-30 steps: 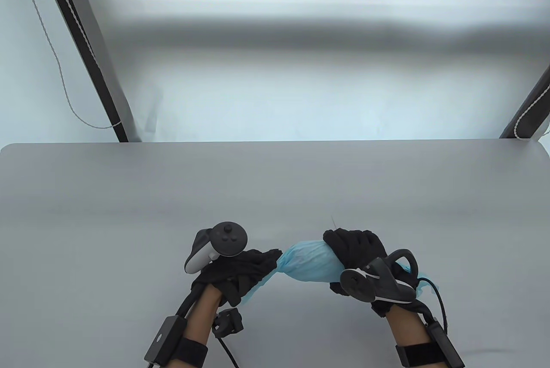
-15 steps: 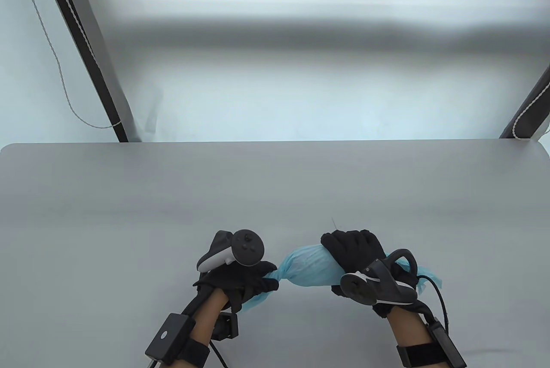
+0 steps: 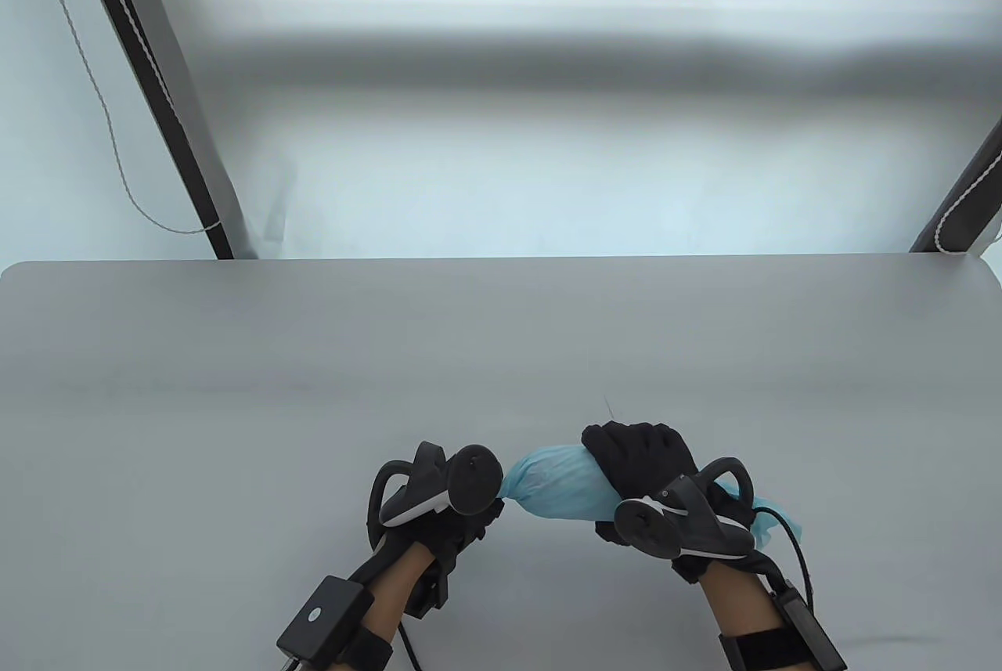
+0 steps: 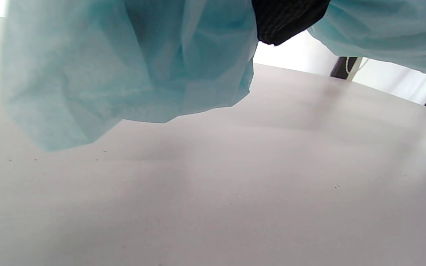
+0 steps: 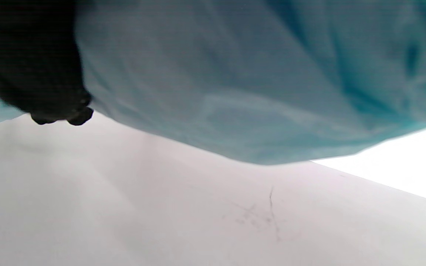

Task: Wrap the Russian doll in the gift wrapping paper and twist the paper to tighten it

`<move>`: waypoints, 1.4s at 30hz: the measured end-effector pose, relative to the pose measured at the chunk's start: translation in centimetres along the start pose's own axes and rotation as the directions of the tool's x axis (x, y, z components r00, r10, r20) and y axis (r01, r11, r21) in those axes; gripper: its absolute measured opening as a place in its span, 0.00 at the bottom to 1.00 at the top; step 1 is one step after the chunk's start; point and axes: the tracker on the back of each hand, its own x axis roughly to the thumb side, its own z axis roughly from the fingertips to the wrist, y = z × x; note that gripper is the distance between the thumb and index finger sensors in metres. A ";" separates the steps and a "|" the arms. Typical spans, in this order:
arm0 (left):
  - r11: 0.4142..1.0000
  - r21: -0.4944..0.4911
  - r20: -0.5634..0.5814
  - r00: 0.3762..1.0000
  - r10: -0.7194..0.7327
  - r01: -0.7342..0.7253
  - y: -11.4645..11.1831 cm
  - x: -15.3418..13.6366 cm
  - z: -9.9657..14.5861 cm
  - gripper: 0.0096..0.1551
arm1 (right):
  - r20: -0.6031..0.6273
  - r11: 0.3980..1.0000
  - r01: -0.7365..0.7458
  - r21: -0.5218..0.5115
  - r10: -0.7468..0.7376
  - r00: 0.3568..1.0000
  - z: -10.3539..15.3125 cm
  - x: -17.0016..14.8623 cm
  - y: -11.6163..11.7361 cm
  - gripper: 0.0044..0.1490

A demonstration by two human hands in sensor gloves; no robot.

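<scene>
Two gloved hands grip my crinkled light-blue wrapping-paper bundle (image 3: 557,485): right hand (image 3: 643,461) clasping it, left hand (image 3: 448,524) pinching the end, now rolled over, tightening the twist.

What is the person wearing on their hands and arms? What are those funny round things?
Both hands, left hand and right hand, wear black gloves. The round things are trackers strapped on the backs: left tracker, right tracker, black and white with ring shapes. Each forearm has a black box, a black wrist strap and black cables.
</scene>
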 end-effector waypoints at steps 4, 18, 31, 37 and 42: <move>1.000 0.021 -0.008 1.000 0.014 -0.014 0.1 -0.3 0.0 0.31 | -0.007 1.000 0.030 -0.004 -0.030 1.000 -0.1 0.0 0.1 0.79; 0.994 0.095 -0.087 0.995 -0.044 0.053 0.7 -0.2 0.0 0.25 | -0.009 0.999 0.033 0.000 -0.033 0.999 -0.2 0.2 0.4 0.79; 0.964 0.227 0.000 0.990 -0.144 0.140 1.0 1.6 0.3 0.31 | -0.068 0.995 0.103 -0.011 -0.103 0.992 -0.1 -0.5 0.1 0.79; 0.999 0.011 0.078 0.996 -0.043 0.042 0.8 0.8 0.3 0.45 | -0.088 0.998 0.056 0.017 -0.055 0.995 -0.1 -1.3 0.5 0.78; 0.935 -0.110 0.118 0.930 0.348 -0.336 0.9 -0.7 0.4 0.43 | -0.107 0.998 0.060 0.028 -0.057 0.993 0.1 -2.0 0.9 0.78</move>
